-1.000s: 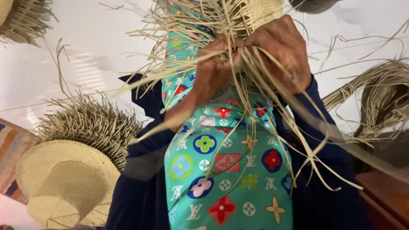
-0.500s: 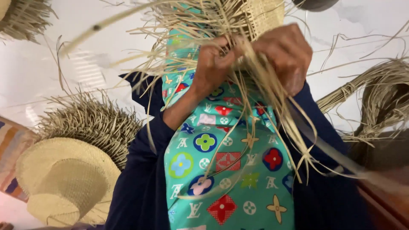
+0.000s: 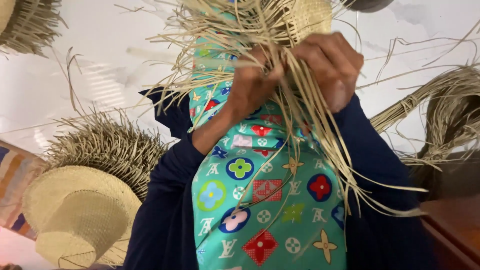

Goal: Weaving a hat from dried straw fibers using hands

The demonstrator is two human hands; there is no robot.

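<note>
Two hands: left hand point(image 3: 252, 85) and right hand point(image 3: 327, 65) clenched on loose straw strands point(image 3: 310, 145).
Hats: one woven hat point(image 3: 305, 17) above grip, cut off; one finished hat point(image 3: 75, 215) apart.

A half-woven straw hat point(image 3: 305, 17), pale tan, with long loose strands point(image 3: 300, 125) hanging from its edge.

Both hands buried in loose straw strands point(image 3: 300, 125), left hand point(image 3: 252, 87) and right hand point(image 3: 327, 67) gripped the half-woven hat point(image 3: 305, 17), a finished straw hat point(image 3: 75, 215) sat well apart.

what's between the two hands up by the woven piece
Head view: a bunch of loose straw strands runs between the left hand and right hand.
</note>
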